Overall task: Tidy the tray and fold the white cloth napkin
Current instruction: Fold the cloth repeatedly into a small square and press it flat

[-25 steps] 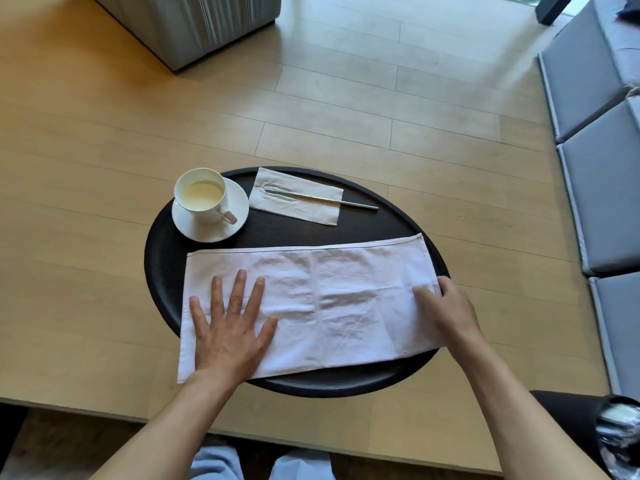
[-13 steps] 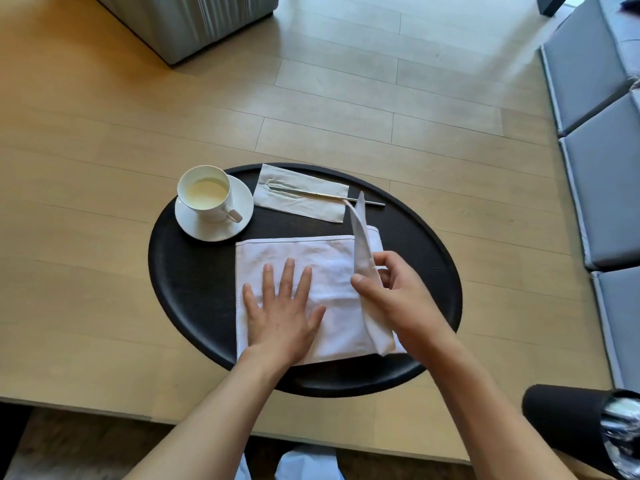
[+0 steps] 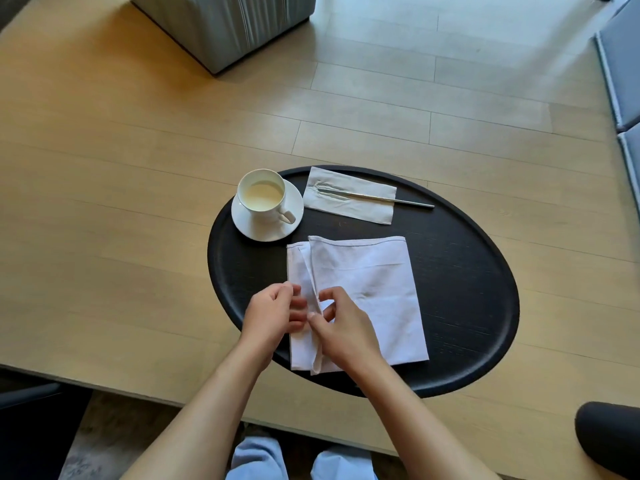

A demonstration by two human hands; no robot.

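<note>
Head camera, looking down: a round black wooden tray [image 3: 467,289] sits on a pale wooden table [image 3: 104,202]. On the near half of the tray lies a white cloth napkin [image 3: 374,289], folded into a rough rectangle, with its top layer doubled over from the right so that a loose edge runs down the left side. A narrow strip of the lower layer shows beyond that edge.

The left hand [image 3: 273,317] rests at the napkin's left edge, fingers curled inward and thumb close to them, touching the lower layer; whether it actually grips the fabric cannot be told. The right hand [image 3: 343,327] lies on the napkin just beside the left, its thumb and forefinger closed on the loose folded edge, the other fingers bent.

At the far left of the tray, a white porcelain cup of pale milky drink [image 3: 262,197] stands on a white round saucer [image 3: 266,223], its handle pointing toward the napkin. To the right of it, a grey paper napkin [image 3: 349,197] lies flat with a thin silver metal utensil [image 3: 388,199] resting across it, its handle extending right onto the tray.
</note>
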